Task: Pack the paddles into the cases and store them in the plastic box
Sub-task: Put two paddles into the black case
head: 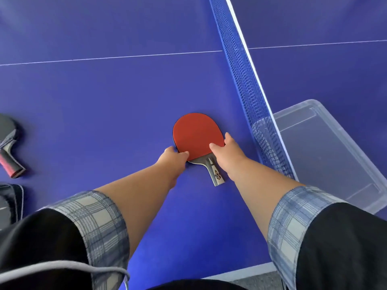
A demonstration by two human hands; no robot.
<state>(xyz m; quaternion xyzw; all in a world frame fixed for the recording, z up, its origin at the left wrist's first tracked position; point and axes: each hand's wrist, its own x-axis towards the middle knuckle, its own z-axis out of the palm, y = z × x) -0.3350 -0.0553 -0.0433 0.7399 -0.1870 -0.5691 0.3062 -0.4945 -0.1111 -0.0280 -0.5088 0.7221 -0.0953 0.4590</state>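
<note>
I see a red paddle (198, 136) lying flat on the blue table (104, 97), just left of the net (247, 84), handle toward me. My left hand (173, 159) pinches the blade's near-left edge, fingers curled round it. My right hand (227, 150) grips the near-right edge beside the handle, thumb on the red rubber. A clear plastic box (335, 155) sits right of the net. At the far left lies a second paddle (8, 143), dark-faced, with a dark case (9, 201) nearer me.
</note>
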